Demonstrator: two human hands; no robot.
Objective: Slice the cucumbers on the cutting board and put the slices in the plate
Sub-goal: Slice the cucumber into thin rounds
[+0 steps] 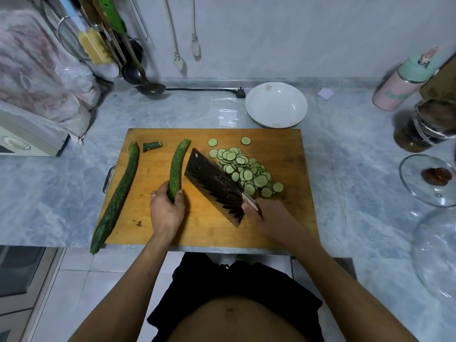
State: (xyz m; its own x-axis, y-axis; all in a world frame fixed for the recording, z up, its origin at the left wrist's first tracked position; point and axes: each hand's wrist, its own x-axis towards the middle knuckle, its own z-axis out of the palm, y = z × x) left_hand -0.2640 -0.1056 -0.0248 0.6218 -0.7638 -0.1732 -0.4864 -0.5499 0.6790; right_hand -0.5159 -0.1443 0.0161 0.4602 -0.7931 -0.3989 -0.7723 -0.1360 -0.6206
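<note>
A wooden cutting board lies on the counter. My left hand grips the near end of a cucumber that lies on the board and points away from me. My right hand holds the handle of a dark cleaver, whose blade lies slanted beside a heap of cucumber slices. A long whole cucumber lies along the board's left edge, its near tip past the front edge. A cut stub sits at the far left. The white plate stands behind the board, holding no slices.
A ladle and a black power plug lie at the back of the counter. A pink and green flask, a dark jar and a glass lid stand at the right. A covered appliance stands at the left.
</note>
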